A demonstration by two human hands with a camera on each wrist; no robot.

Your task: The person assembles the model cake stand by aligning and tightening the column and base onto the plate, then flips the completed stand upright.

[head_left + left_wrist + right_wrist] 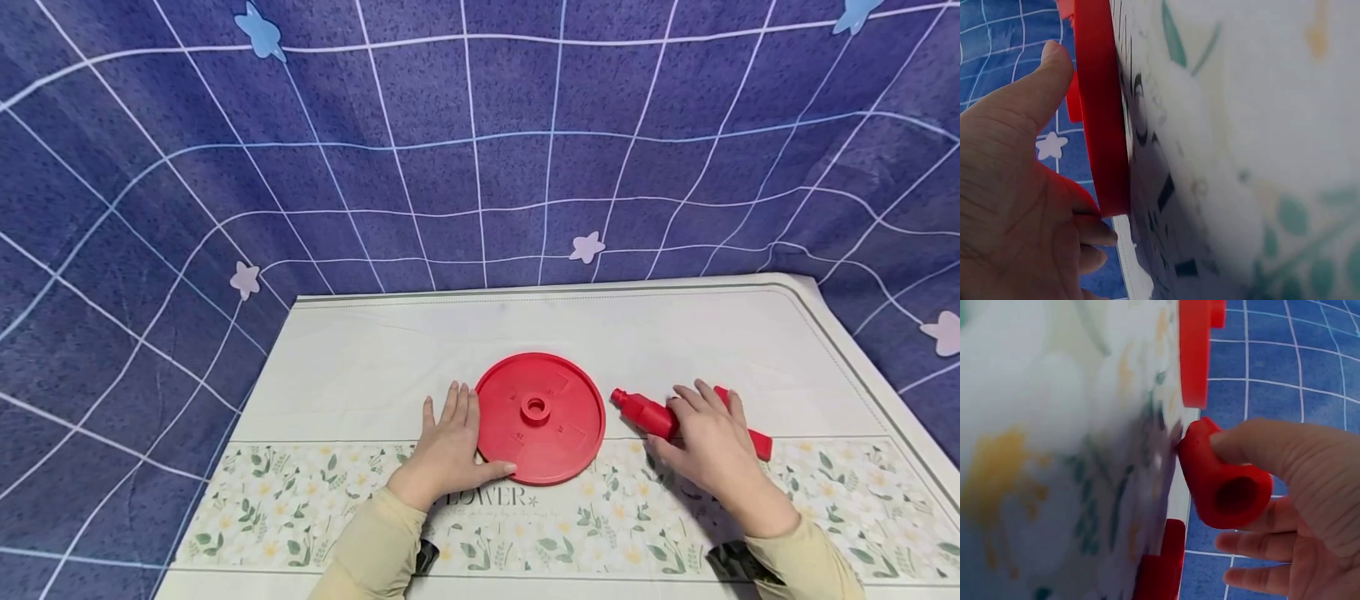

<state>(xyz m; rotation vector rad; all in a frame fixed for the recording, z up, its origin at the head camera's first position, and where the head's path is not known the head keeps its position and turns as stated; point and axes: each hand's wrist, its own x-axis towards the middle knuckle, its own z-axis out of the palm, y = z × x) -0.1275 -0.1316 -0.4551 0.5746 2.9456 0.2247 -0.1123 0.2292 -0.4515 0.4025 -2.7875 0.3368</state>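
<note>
A round red plastic disc with a raised rim and a hollow central hub lies flat on the table. My left hand rests at its left edge, fingers straight and together, thumb over the near rim. To the right, my right hand grips a red bottle-shaped tube with a narrower tip pointing toward the disc. The tube's hollow end shows in the right wrist view, with thumb on one side and index finger on the other. A flat red bar lies partly hidden beneath that hand.
The white table carries a floral printed band along its near part. A blue grid-patterned curtain with stars hangs behind and at both sides of the table.
</note>
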